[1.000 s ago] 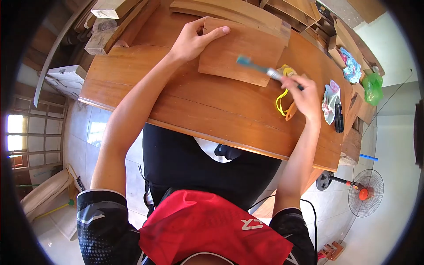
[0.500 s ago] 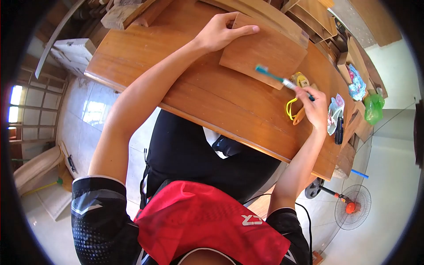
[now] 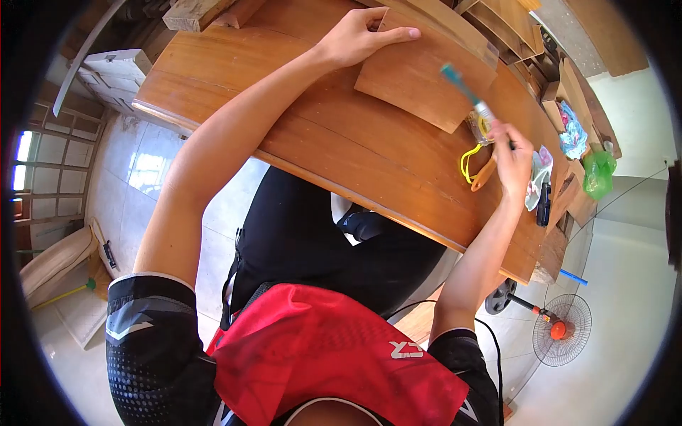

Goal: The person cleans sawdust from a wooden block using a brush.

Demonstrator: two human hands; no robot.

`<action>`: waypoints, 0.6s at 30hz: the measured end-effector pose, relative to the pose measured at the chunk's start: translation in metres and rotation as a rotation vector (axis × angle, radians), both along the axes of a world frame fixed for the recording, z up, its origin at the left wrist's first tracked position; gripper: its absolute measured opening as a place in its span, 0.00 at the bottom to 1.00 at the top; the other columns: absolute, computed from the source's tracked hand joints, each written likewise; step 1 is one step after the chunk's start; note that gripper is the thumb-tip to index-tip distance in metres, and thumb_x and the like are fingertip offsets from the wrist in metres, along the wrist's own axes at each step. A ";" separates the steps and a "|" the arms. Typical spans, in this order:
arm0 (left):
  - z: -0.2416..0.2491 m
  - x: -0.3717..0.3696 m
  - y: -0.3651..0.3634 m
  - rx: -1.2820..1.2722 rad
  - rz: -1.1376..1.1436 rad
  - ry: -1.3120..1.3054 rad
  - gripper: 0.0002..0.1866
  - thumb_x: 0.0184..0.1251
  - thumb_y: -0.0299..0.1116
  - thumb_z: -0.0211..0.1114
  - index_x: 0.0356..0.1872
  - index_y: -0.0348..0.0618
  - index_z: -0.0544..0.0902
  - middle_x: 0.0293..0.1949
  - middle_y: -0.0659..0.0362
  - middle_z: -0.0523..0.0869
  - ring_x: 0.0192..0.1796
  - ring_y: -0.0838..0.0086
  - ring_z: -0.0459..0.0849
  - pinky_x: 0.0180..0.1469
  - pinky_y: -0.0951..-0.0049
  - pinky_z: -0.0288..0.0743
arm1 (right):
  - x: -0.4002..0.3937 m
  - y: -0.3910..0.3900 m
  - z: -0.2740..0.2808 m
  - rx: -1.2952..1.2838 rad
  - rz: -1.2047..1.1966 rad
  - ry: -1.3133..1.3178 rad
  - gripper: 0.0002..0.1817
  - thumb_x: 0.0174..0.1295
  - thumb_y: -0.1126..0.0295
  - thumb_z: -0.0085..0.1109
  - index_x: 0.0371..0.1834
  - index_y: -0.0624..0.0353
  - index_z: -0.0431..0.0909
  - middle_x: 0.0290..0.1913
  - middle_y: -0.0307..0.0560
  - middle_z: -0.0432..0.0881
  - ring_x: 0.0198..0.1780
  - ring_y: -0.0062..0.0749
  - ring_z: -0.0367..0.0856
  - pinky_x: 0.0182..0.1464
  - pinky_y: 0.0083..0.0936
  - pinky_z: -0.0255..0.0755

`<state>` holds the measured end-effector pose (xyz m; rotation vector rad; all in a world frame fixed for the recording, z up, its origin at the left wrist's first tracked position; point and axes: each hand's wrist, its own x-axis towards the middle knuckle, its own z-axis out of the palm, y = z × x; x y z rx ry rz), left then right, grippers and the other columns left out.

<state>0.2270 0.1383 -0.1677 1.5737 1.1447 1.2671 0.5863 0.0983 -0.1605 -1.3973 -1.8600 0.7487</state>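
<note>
My left hand [image 3: 362, 37] grips the far left corner of a flat wooden board [image 3: 419, 78], its thumb lying over the top face and its fingers partly hidden at the edge. The board rests on the brown wooden table [image 3: 341, 149]. In my right hand [image 3: 513, 160] is a toothbrush [image 3: 465, 92] with a teal head and a pale band on its handle. The brush head is blurred and appears over the board's right part; whether it touches cannot be seen. By my right hand lie a wooden handle [image 3: 484, 175] with a yellow cord [image 3: 466, 162] and a partly hidden yellow tape measure [image 3: 484, 126].
A black object [image 3: 543, 204] and a crumpled plastic wrapper [image 3: 538, 177] lie at the table's right end. Beyond are a green plastic bag [image 3: 599, 175] and wooden pieces. A fan [image 3: 560, 330] stands at lower right. A wooden block [image 3: 195, 13] sits at far left.
My right hand has moved slightly right and up, swinging the toothbrush head to the right and farther up the board. My left hand keeps its hold on the board's corner.
</note>
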 end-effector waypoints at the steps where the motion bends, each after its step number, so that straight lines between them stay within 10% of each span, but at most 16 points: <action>1: -0.002 -0.001 0.004 0.011 -0.006 -0.014 0.27 0.71 0.52 0.74 0.52 0.34 0.86 0.42 0.60 0.89 0.45 0.80 0.85 0.49 0.74 0.80 | -0.002 -0.005 0.004 -0.044 0.076 -0.085 0.15 0.73 0.63 0.68 0.33 0.63 0.87 0.22 0.30 0.77 0.27 0.13 0.67 0.30 0.17 0.57; 11: -0.005 -0.003 0.007 -0.006 -0.065 -0.095 0.25 0.73 0.47 0.73 0.57 0.34 0.85 0.48 0.57 0.90 0.50 0.77 0.86 0.53 0.71 0.81 | -0.001 -0.007 0.004 0.007 0.173 -0.225 0.16 0.73 0.60 0.68 0.34 0.64 0.88 0.25 0.30 0.79 0.29 0.13 0.67 0.33 0.17 0.60; 15: -0.007 -0.001 0.006 -0.028 -0.016 -0.012 0.27 0.72 0.50 0.73 0.57 0.35 0.85 0.44 0.60 0.89 0.45 0.81 0.85 0.48 0.75 0.80 | 0.002 0.001 0.002 -0.007 -0.147 0.091 0.13 0.71 0.63 0.69 0.38 0.63 0.88 0.29 0.33 0.83 0.31 0.15 0.71 0.35 0.19 0.64; 18: 0.000 0.003 -0.004 -0.023 -0.006 -0.043 0.26 0.70 0.52 0.74 0.52 0.36 0.86 0.39 0.62 0.88 0.40 0.83 0.82 0.44 0.76 0.78 | 0.004 -0.003 -0.002 0.003 0.122 -0.063 0.12 0.72 0.63 0.69 0.39 0.62 0.88 0.28 0.32 0.82 0.31 0.14 0.70 0.34 0.18 0.62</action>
